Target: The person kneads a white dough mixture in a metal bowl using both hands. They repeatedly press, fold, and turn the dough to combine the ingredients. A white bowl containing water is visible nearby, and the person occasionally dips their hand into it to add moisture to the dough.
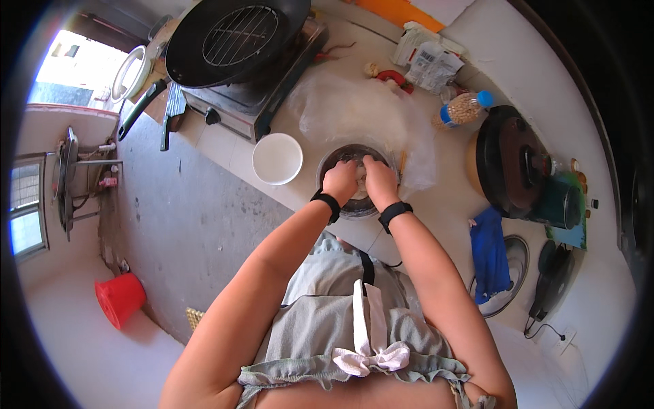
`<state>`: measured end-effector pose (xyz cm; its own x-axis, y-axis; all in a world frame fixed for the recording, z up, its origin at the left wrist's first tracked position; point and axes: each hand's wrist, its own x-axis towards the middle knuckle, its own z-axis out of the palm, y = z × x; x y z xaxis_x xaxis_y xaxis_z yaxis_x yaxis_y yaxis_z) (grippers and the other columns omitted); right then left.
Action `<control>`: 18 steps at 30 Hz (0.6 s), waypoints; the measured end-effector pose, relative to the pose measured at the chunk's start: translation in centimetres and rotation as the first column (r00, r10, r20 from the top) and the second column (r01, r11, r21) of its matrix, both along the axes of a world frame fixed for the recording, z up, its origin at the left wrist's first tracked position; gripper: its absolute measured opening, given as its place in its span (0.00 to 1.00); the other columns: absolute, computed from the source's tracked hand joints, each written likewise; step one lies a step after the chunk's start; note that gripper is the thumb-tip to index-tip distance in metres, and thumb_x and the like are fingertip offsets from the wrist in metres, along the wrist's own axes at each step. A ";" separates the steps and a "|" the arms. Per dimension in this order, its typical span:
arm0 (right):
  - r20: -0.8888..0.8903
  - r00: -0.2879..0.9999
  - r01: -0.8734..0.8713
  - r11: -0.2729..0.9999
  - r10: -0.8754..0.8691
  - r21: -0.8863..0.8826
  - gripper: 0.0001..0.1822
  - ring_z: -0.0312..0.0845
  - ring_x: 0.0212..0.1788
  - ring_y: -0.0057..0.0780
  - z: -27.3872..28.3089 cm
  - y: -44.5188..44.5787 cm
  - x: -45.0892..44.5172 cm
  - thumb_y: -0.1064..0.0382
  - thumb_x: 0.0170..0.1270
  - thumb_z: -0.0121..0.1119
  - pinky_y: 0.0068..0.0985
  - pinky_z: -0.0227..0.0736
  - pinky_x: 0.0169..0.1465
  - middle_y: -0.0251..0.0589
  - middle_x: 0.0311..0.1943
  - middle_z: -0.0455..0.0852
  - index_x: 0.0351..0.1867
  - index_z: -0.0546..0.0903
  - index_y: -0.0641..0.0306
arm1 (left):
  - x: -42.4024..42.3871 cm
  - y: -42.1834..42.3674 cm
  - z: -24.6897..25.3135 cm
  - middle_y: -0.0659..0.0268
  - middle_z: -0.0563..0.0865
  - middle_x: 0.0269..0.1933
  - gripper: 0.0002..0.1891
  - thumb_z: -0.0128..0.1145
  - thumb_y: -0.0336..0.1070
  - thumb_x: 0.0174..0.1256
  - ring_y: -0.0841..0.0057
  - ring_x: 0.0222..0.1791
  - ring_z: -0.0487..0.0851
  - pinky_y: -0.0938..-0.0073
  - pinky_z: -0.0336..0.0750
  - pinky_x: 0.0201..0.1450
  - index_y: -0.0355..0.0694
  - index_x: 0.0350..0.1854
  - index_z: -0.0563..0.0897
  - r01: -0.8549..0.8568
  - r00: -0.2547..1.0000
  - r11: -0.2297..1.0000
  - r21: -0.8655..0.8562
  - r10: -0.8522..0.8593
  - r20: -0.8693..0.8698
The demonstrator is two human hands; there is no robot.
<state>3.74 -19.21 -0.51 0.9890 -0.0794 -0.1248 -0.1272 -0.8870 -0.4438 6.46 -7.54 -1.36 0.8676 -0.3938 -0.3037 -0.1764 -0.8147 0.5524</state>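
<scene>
Both hands are inside a metal mixing bowl (356,208) on the tiled counter. Pale dough (360,176) shows between them, dusted with what looks like flour. My left hand (341,180) grips the dough from the left with curled fingers. From the right, my right hand (380,180) presses into the same lump, its fingertips partly hidden in the bowl. A black band circles each wrist. Just left of the bowl stands a white bowl (277,159). Beyond the bowl's far rim lies a clear plastic bag (352,110), crumpled on the counter.
A black wok (186,61) with a wire rack (240,36) sits on a gas stove (225,110); a cleaver (173,110) lies beside it. To the right are a peanut bottle (462,109), a lidded cooker (511,163), a blue cloth (489,255) and a glass lid (520,266).
</scene>
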 end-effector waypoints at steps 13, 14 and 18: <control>0.131 0.991 -0.037 0.973 0.007 0.228 0.13 0.76 0.41 0.48 1.0 -0.9 -0.7 0.63 0.55 0.58 0.37 0.72 0.43 0.48 0.37 0.80 0.41 0.77 0.63 | 1.1 2.8 4.2 0.51 0.76 0.45 0.18 0.57 0.30 0.49 0.51 0.43 0.76 0.60 0.72 0.46 0.38 0.46 0.75 0.131 0.985 0.991 -0.009 -0.129 0.113; 0.092 0.996 -0.038 0.972 0.017 0.233 0.12 0.75 0.42 0.48 0.8 -1.0 -0.7 0.61 0.54 0.59 0.39 0.72 0.43 0.49 0.40 0.77 0.38 0.77 0.63 | 1.3 2.6 4.5 0.51 0.76 0.45 0.18 0.58 0.30 0.49 0.51 0.43 0.76 0.60 0.72 0.47 0.38 0.46 0.75 0.162 0.985 0.986 0.040 -0.164 0.059; 0.018 0.997 -0.070 0.989 0.068 0.133 0.08 0.75 0.40 0.47 2.5 -1.0 -0.9 0.64 0.51 0.58 0.40 0.71 0.41 0.49 0.38 0.77 0.32 0.76 0.63 | 2.0 3.1 4.5 0.53 0.78 0.40 0.12 0.61 0.32 0.47 0.51 0.41 0.77 0.58 0.73 0.43 0.41 0.36 0.78 0.206 0.977 0.974 -0.091 -0.201 0.065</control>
